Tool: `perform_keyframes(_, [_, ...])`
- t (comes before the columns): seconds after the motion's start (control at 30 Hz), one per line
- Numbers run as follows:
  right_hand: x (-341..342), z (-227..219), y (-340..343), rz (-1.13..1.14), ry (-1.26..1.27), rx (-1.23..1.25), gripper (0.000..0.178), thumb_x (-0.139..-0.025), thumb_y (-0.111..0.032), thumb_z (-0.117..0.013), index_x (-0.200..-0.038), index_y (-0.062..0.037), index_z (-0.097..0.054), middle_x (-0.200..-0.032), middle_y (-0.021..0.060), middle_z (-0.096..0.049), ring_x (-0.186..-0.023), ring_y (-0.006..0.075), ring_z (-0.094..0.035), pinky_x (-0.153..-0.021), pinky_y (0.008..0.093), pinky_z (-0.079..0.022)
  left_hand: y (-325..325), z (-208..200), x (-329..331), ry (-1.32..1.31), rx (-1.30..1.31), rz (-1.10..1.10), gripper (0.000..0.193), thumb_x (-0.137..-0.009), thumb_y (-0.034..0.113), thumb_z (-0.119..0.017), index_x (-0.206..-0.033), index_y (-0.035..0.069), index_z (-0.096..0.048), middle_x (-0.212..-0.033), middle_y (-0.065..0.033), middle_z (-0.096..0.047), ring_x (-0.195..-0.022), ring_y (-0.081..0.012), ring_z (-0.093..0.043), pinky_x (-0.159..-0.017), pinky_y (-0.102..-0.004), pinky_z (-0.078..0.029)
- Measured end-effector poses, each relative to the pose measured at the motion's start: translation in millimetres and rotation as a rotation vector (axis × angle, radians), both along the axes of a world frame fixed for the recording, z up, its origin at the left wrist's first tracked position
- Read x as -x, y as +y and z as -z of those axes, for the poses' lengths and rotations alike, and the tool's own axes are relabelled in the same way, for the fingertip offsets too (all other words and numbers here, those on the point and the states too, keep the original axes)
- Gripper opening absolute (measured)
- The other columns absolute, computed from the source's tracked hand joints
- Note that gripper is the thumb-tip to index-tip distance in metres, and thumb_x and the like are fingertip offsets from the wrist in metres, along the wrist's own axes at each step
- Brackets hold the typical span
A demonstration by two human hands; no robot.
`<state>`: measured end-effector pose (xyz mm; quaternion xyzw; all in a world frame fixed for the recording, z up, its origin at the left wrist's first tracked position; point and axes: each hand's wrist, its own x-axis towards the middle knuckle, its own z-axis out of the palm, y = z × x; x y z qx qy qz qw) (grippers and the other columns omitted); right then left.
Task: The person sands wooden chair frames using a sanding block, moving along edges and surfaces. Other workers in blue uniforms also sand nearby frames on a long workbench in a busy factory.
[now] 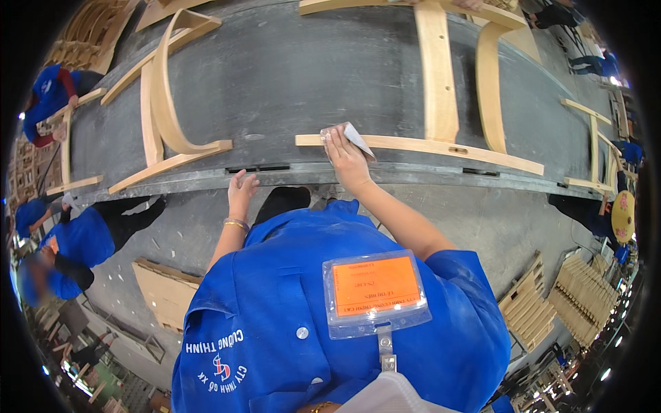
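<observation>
My right hand [348, 162] presses a folded, greyish sheet of sandpaper [359, 141] onto the left end of a pale wooden rail [406, 143]. That rail belongs to a frame with a wide crosspiece [438, 82] and a bent wooden piece [488, 86], lying on the long dark grey table [289, 76]. My left hand [241, 191] is at the table's near edge, fingers loosely bent and apart, with nothing in it. Left of it on the table stands a second wooden frame [160, 103] with a curved part.
Across the table, another person's hand [468, 4] touches the far end of the frame. Co-workers in blue stand at the left [86, 237] and right. Smaller frames [67, 148] lie at both table ends. Cardboard [164, 289] and stacked wooden parts [582, 299] are on the floor.
</observation>
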<state>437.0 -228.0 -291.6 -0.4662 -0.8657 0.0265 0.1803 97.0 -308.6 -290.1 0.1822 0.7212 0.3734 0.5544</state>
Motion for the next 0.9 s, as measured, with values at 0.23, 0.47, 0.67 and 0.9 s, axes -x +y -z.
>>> perform_keyframes(0.23, [83, 27, 23, -0.103, -0.124, 0.067, 0.052, -0.097, -0.015, -0.056, -0.143, 0.0088, -0.055, -0.155, 0.0293, -0.05, -0.15, 0.0391, -0.045, -0.123, 0.0464, -0.039, -22, -4, 61, 0.012, 0.068, -0.048, 0.051, -0.105, 0.017, -0.062, -0.151, 0.004, -0.046, -0.135, -0.0143, -0.066, -0.115, -0.022, -0.069, -0.098, -0.0343, -0.054])
perform_keyframes(0.47, [37, 5, 9, -0.095, -0.036, 0.093, 0.05, -0.098, -0.017, -0.055, -0.146, -0.0023, -0.057, -0.155, 0.0166, -0.055, -0.148, 0.0301, -0.049, -0.118, 0.0455, -0.043, 21, 14, 53, -0.073, 0.036, 0.324, 0.044, -0.105, 0.02, -0.063, -0.143, 0.0, -0.053, -0.124, -0.014, -0.072, -0.107, -0.0204, -0.072, -0.093, -0.0324, -0.056])
perform_keyframes(0.67, [-104, -40, -15, 0.203, -0.018, 0.059, 0.059, -0.09, -0.003, -0.059, -0.148, -0.0161, -0.06, -0.158, 0.0073, -0.056, -0.15, 0.0264, -0.049, -0.116, 0.0442, -0.046, 105, 1, -21, 0.027, -0.211, 0.789, 0.036, -0.103, 0.016, -0.064, -0.136, 0.0, -0.06, -0.115, -0.0121, -0.075, -0.103, -0.0189, -0.072, -0.093, -0.0331, -0.056])
perform_keyframes(0.9, [-337, -111, -22, 0.614, -0.015, -0.274, 0.073, -0.075, 0.019, -0.056, -0.141, -0.0113, -0.067, -0.149, 0.0128, -0.063, -0.147, 0.0272, -0.052, -0.119, 0.0442, -0.043, 147, -28, -133, 0.332, -0.5, 1.084, 0.042, -0.097, 0.015, -0.069, -0.137, 0.002, -0.061, -0.132, -0.0185, -0.067, -0.124, -0.0317, -0.064, -0.107, -0.0417, -0.05])
